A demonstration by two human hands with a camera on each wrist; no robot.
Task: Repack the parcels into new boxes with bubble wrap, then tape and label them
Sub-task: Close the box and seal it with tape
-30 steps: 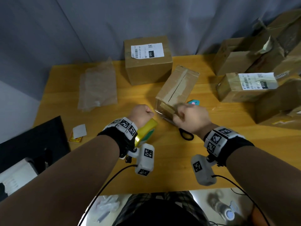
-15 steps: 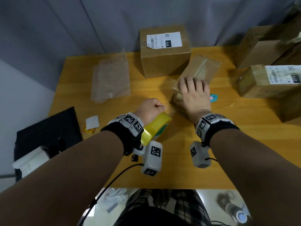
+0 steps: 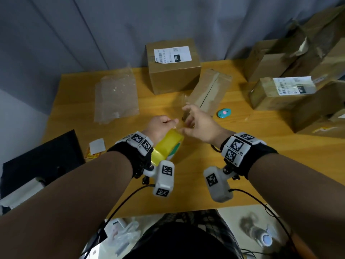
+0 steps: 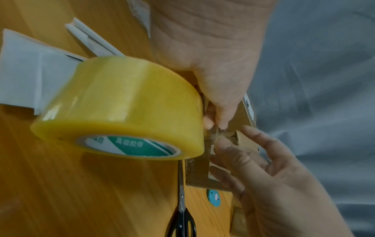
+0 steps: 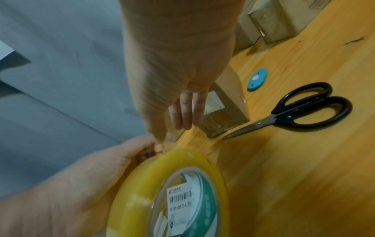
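My left hand (image 3: 162, 124) grips the yellow tape roll (image 3: 169, 146), which hangs under the wrist. In the left wrist view its fingertips (image 4: 222, 123) pinch the clear strip pulled off the roll (image 4: 121, 109). My right hand (image 3: 186, 120) hovers open beside it, fingers spread. In the right wrist view its thumb (image 5: 159, 138) touches the left thumb at the rim of the roll (image 5: 172, 192). The small taped brown box (image 3: 209, 88) lies tilted on the table just beyond both hands; its near end (image 5: 229, 99) shows glossy tape.
Black scissors (image 5: 304, 110) and a blue disc (image 3: 224, 113) lie right of the small box. A labelled box (image 3: 173, 71) stands behind, bubble wrap (image 3: 115, 98) at the left, stacked cartons (image 3: 280, 92) at the right. A white slip (image 3: 97, 145) and a black device (image 3: 37, 161) sit at the left edge.
My right hand has lifted off the top of the small box and drawn back to the left hand at the tape roll. The left hand and roll stay about where they were.
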